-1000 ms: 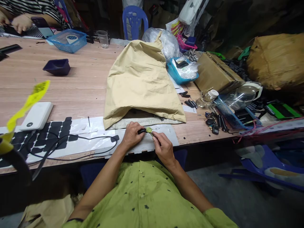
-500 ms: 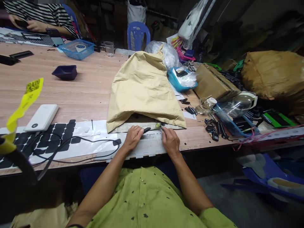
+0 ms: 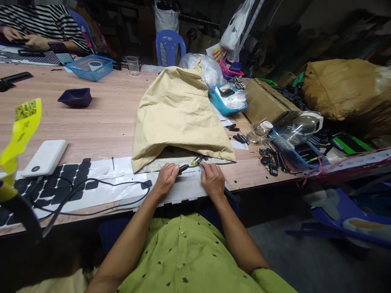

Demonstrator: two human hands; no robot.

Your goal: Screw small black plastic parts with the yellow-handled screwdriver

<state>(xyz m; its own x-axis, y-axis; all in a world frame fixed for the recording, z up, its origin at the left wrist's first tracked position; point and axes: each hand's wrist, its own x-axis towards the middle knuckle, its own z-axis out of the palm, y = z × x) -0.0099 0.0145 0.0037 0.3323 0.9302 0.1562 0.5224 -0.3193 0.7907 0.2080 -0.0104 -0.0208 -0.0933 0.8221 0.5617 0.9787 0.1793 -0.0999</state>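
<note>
My left hand (image 3: pixel 166 177) is closed round a short black cylindrical piece (image 3: pixel 183 167), which sticks out past the thumb and forefinger. My right hand (image 3: pixel 212 179) is pinched on a thin dark tool whose kind I cannot make out. At that hand's fingertips sits a small yellow-green translucent piece (image 3: pixel 195 162) with dark parts beside it. Both hands rest at the table's front edge over a pale board (image 3: pixel 185 187). Behind them, the open mouth of a beige cloth bag (image 3: pixel 177 114) lies over a speckled grey strip (image 3: pixel 155 165).
To the left, a white power bank (image 3: pixel 45 158) and a black cable (image 3: pixel 116 184) lie on a sheet with black solar cells (image 3: pixel 71 179). On the right stand a blue basket (image 3: pixel 285 142) and a cardboard box (image 3: pixel 269 101). A person in striped sleeves (image 3: pixel 45 24) sits across the table.
The camera view has shifted slightly. My right hand has come a little nearer to my left, and the yellow-green piece shows more fully. Both hands keep their grip.
</note>
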